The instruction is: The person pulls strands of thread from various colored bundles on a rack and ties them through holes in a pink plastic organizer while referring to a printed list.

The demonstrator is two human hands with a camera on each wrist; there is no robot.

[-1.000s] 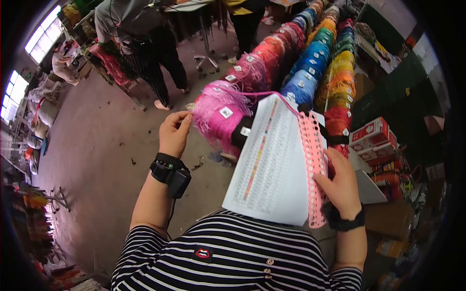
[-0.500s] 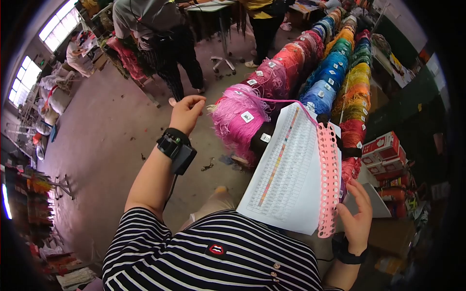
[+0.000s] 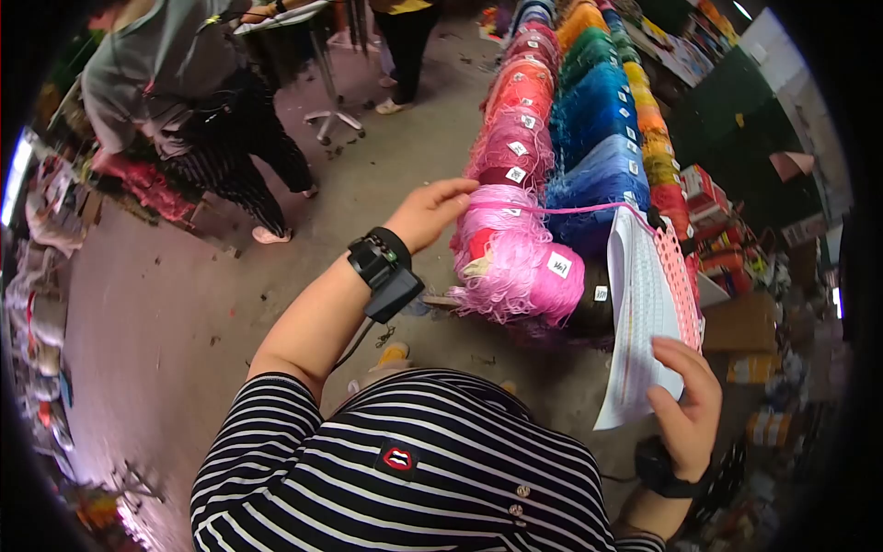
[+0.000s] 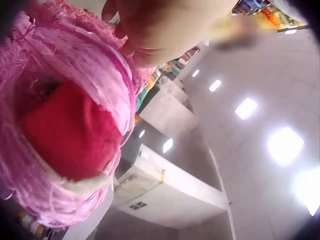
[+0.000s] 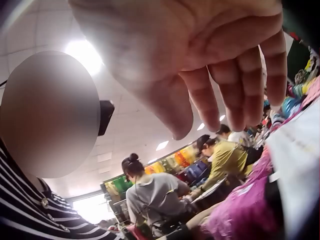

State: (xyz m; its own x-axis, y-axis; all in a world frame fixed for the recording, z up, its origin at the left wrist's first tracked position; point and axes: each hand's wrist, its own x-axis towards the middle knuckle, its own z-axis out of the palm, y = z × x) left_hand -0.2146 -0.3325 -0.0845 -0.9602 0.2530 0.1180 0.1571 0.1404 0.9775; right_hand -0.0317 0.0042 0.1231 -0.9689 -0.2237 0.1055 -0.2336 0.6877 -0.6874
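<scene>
My left hand (image 3: 428, 216) reaches to the near end of a row of yarn, its fingertips at the light pink yarn (image 3: 543, 267) with a white label. In the left wrist view, red cloth (image 4: 70, 135) shows inside the pink loops, and the hand (image 4: 165, 30) overlaps the yarn's upper edge. A magenta strand (image 3: 579, 211) runs right to a printed paper sheet (image 3: 639, 304) and a pink strip with holes (image 3: 676, 276). My right hand (image 3: 690, 396) is beside the sheet's lower part. In the right wrist view its fingers (image 5: 242, 90) stretch out, holding nothing.
Labelled blue yarn (image 3: 593, 110) and yellow yarn (image 3: 655, 129) hang in rows beside the pink one. Red and white boxes (image 3: 704, 198) and a cardboard box (image 3: 740, 322) stand at right. A person in a grey shirt (image 3: 175, 83) stands at left, near a wheeled stand (image 3: 333, 124).
My left hand has moved right, to the pink yarn. My right hand no longer touches the pink strip. The sheet has turned more edge-on, and the head view has swung round.
</scene>
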